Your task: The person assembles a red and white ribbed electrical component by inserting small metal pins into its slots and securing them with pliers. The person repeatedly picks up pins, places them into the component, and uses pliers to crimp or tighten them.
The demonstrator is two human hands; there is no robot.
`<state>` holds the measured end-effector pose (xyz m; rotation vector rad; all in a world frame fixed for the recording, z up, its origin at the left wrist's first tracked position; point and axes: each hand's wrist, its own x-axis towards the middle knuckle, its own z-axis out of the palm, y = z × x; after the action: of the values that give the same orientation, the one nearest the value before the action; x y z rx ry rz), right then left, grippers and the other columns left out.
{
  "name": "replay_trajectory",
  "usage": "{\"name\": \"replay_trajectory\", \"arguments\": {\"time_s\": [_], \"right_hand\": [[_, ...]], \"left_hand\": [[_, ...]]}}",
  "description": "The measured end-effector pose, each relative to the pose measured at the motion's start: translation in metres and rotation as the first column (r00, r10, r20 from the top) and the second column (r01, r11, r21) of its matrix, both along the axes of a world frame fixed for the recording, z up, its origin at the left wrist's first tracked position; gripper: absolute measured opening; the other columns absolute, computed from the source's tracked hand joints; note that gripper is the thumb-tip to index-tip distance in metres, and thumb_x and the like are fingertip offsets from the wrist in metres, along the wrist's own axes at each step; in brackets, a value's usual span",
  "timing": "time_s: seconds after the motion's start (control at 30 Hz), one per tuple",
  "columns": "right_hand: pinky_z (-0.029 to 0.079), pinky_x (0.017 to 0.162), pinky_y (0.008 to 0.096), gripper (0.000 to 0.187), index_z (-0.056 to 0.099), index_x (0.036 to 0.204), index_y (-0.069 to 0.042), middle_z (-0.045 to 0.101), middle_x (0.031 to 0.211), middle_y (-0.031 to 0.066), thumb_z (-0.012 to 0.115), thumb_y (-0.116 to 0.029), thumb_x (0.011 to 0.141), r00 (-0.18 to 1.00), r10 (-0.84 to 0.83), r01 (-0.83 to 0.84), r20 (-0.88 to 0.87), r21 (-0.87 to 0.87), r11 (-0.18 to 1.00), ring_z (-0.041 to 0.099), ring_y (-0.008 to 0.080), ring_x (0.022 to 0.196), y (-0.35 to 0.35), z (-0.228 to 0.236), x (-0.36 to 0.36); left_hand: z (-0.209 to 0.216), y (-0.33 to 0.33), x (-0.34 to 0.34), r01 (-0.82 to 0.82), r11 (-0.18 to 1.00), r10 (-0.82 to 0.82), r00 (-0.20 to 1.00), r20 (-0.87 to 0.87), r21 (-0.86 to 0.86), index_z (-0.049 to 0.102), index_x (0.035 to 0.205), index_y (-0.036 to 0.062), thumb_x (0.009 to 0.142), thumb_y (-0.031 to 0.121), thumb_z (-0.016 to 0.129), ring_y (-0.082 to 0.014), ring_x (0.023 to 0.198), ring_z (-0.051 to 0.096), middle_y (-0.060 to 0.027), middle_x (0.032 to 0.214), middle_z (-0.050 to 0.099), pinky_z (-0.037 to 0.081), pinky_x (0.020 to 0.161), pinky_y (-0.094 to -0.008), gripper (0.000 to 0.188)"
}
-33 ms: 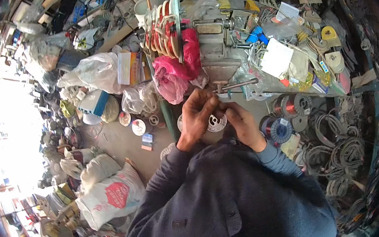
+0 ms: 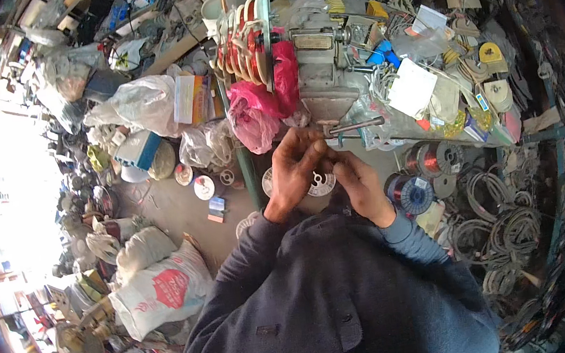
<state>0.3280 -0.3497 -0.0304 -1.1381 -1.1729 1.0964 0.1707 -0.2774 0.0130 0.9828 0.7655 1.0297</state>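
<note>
My left hand point(image 2: 294, 175) and my right hand point(image 2: 363, 189) meet at chest height, fingertips pinched close together. Whatever lies between them is too small and dark to make out. Just beyond my fingers, a metal rod with a crosspiece point(image 2: 359, 125) sticks out at the near edge of a grey machine point(image 2: 318, 77). On the machine's left side stands a stack of pale winding discs point(image 2: 242, 44) with red wire wound between them. A pink plastic bag point(image 2: 253, 113) hangs below those discs, nearest to my left hand.
Wire spools point(image 2: 412, 194) and grey cable coils point(image 2: 506, 219) lie to the right. White spools point(image 2: 320, 183) sit on the floor under my hands. A printed white sack point(image 2: 166, 289) lies left. Paper, tape and plastic bags crowd the bench point(image 2: 412, 86).
The view shifts very slightly, and my pinched fingers move a little against each other. Everything around stays in place.
</note>
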Motion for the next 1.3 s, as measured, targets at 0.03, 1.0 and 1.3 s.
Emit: {"name": "replay_trajectory", "arguments": {"time_s": [0.03, 1.0, 1.3], "right_hand": [[0.052, 0.081, 0.0285, 0.024, 0.064, 0.120, 0.005, 0.070, 0.099, 0.0028, 0.061, -0.013, 0.104, 1.000, 0.007, -0.007, -0.001, -0.023, 1.000, 0.061, 0.0113, 0.090, 0.004, 0.016, -0.004], [0.039, 0.054, 0.0269, 0.018, 0.068, 0.084, 0.001, 0.058, 0.066, 0.0006, 0.070, -0.016, 0.090, 0.834, -0.335, 0.474, 0.439, -0.258, 0.842, 0.047, 0.0068, 0.058, 0.162, -0.006, -0.013], [0.026, 0.039, 0.0258, 0.012, 0.065, 0.084, -0.003, 0.050, 0.063, -0.0032, 0.071, -0.012, 0.089, 0.923, -0.287, 0.383, 0.258, -0.522, 0.762, 0.037, 0.0071, 0.044, 0.202, -0.024, 0.000]], "left_hand": [[0.002, 0.002, 0.006, -0.057, 0.998, 0.056, 0.998, 0.031, 0.018, 0.056, 0.111, 0.0009, 0.102, 0.012, 0.065, -0.0120, 0.075, 0.066, -0.0081, 0.093, 0.069, 0.054, 0.067, -0.0265, 0.017], [-0.081, 0.046, -0.092, 0.083, 0.992, -0.088, 0.995, -0.045, -0.091, 0.066, 0.119, 0.0002, 0.106, 0.014, 0.055, -0.0130, 0.078, 0.067, -0.0089, 0.095, 0.073, 0.056, 0.071, -0.0279, 0.021], [-0.115, 0.032, -0.138, -0.046, 0.984, 0.036, 0.997, -0.065, -0.172, 0.066, 0.119, -0.0031, 0.106, 0.011, 0.055, -0.0135, 0.079, 0.068, -0.0115, 0.096, 0.073, 0.057, 0.075, -0.0286, 0.022]]}}
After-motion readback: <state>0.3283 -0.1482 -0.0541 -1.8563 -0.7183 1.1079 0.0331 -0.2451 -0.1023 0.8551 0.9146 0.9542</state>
